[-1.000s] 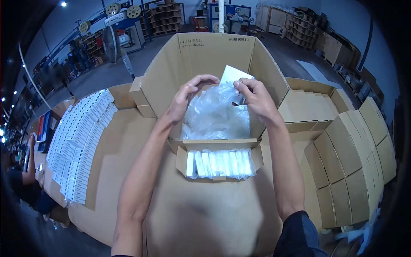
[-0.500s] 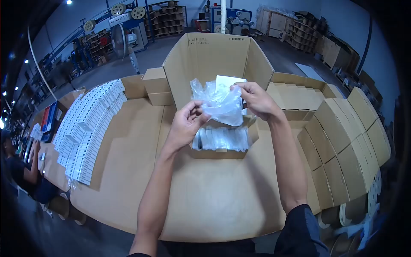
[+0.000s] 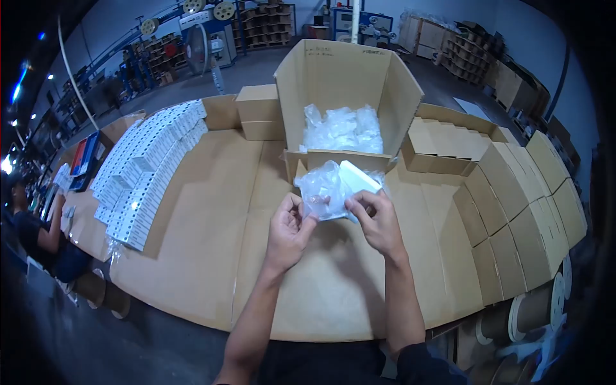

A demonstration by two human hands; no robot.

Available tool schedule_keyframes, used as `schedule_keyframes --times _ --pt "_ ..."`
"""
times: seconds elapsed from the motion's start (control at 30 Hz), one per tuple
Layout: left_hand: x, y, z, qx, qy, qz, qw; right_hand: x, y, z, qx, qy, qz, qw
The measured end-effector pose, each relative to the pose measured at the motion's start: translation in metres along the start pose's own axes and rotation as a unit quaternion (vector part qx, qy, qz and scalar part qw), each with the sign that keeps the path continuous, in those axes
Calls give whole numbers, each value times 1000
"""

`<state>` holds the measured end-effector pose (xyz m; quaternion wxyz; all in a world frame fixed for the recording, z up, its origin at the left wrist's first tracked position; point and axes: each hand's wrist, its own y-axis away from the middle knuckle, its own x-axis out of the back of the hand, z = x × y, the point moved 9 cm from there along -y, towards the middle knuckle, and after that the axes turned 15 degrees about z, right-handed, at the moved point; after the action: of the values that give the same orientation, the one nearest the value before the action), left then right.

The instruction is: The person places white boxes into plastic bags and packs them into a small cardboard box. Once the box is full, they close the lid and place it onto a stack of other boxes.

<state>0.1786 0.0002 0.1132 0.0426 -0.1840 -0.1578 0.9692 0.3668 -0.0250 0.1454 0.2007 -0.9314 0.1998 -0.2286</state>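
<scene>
My left hand [image 3: 292, 231] pinches the lower left edge of a clear plastic bag [image 3: 323, 186]. On the other side, my right hand [image 3: 374, 221] grips the bag's right part between thumb and fingers. A flat white item [image 3: 357, 179] stands tilted at the bag, partly inside or behind it; which one I cannot tell. Behind the bag is a small open carton [image 3: 300, 171], mostly hidden. Further back, a large open cardboard box [image 3: 346, 77] holds a heap of clear plastic bags [image 3: 343, 130].
Rows of small white boxes [image 3: 151, 167] stand at the left. Brown cartons [image 3: 513, 199] are stacked at the right, with two more cartons [image 3: 260, 112] beside the large box. A co-worker [image 3: 45, 231] sits at the far left. The cardboard-covered table [image 3: 192, 256] curves around me.
Both hands have come lower and nearer with the bag and white item. My right hand has moved from the bag's top to its lower right. The view has shifted, showing the heap of bags.
</scene>
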Motion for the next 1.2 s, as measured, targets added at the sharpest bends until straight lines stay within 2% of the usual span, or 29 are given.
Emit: schedule_keyframes --times 0.13,0.17,0.27,0.3,0.4,0.43,0.47,0.5,0.53,0.57,0.67,0.73,0.8,0.83,0.93,0.97,1.03,1.13,1.2 --pt "-4 9 29 6 86 39 996 -7 35 -13 88 -49 49 994" --pt "3 9 27 14 79 54 995 -10 40 -11 94 -109 68 987" --pt "30 2 26 24 135 149 979 -11 60 7 -7 -150 102 983" --pt "39 2 27 9 189 173 967 -8 66 12 -19 -108 110 988" --pt "58 2 47 -65 110 226 966 -1 74 23 -58 -93 154 982" --pt "59 9 62 -183 6 233 955 0 73 18 -43 -74 146 986" --pt "47 20 78 -284 -101 179 937 1 72 18 -34 -67 148 986" --pt "34 36 94 -377 -206 120 895 1 72 18 -26 -60 149 987" --pt "15 52 105 -461 -308 60 830 1 72 18 -19 -54 149 987" --pt "-4 60 109 -488 -345 17 802 2 72 11 16 -21 148 989" --pt "-27 38 82 -377 -443 -42 812 2 72 -15 110 43 131 984" --pt "-21 17 71 -312 -419 -48 852 -1 69 -29 161 51 114 979" --pt "-9 0 56 -203 -384 -26 901 0 69 -30 150 44 99 983" --pt "-7 -8 59 -199 -371 -19 907 1 70 -28 144 41 90 985" --pt "27 -33 37 -30 -259 73 963 1 75 3 27 -26 75 997" --pt "46 -37 34 -49 -167 121 977 1 78 10 9 -31 85 996" --pt "81 -44 24 -88 23 209 974 1 83 24 -28 -42 111 993" --pt "79 -15 4 -60 102 245 962 1 88 31 -61 -20 113 991" --pt "55 18 -26 42 79 168 982 -1 92 39 -118 -16 105 987"
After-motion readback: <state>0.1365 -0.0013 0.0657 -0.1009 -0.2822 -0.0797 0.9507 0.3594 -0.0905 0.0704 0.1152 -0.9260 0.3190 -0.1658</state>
